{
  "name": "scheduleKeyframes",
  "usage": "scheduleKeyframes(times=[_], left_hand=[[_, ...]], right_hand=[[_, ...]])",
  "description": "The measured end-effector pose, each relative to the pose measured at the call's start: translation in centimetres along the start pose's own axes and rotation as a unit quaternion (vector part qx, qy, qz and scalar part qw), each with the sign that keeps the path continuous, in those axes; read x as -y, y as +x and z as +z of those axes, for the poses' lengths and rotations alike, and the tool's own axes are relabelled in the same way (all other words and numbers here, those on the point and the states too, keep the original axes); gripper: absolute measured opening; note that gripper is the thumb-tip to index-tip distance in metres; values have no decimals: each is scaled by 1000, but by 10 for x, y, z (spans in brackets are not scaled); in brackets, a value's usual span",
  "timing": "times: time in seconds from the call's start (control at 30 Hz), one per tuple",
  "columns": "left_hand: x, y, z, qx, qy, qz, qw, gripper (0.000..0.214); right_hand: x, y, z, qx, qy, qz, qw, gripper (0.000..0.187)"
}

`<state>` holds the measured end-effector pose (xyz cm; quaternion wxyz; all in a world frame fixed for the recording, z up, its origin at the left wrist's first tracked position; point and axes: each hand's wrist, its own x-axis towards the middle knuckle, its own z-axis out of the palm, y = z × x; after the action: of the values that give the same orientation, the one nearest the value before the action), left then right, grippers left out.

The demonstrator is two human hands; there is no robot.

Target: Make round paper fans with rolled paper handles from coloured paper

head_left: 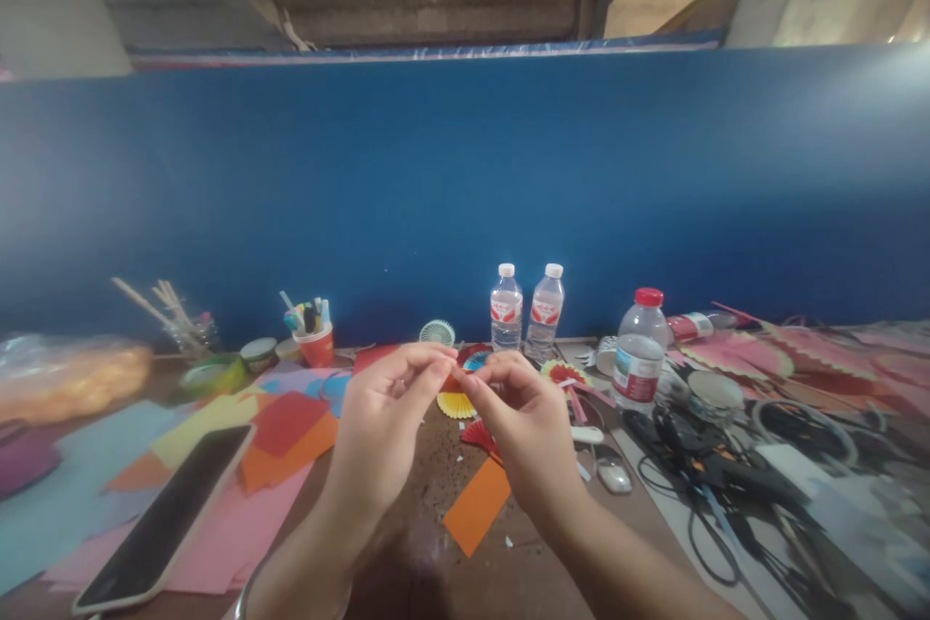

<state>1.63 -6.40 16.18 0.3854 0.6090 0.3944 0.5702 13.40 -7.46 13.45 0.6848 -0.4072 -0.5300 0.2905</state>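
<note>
My left hand point(385, 421) and my right hand point(534, 426) meet above the middle of the table, thumbs and forefingers pinched. Between the fingertips shows a small bit of red-orange paper point(460, 375), mostly hidden by the fingers. Just behind it lies a yellow pleated paper fan point(455, 405), with a blue and red one point(476, 360) farther back. A red pleated piece point(478, 436) lies near my right hand, partly covered by it. Below the hands rests a flat orange paper rectangle point(478, 506). Another red and yellow fan point(565, 374) is beyond my right hand.
Left: a phone point(170, 513) on coloured paper sheets point(291, 426), and a red cup of pens point(316, 346). Back: two water bottles point(507, 310) and a larger red-capped bottle point(639, 349). Right: a mouse point(614, 475), tangled black cables point(697, 455) and pink paper pieces point(741, 356). A blue partition point(436, 194) stands behind.
</note>
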Motion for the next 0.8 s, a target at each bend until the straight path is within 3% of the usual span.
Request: scheduleKeyframes(times=[0.4, 0.8], left_hand=[[-3, 0, 1, 10, 74, 2, 997, 16], [2, 1, 3, 1, 29, -15, 999, 16]], right_hand=[[0, 3, -2, 19, -8, 34, 999, 18], [-3, 5, -5, 31, -34, 29, 999, 17]])
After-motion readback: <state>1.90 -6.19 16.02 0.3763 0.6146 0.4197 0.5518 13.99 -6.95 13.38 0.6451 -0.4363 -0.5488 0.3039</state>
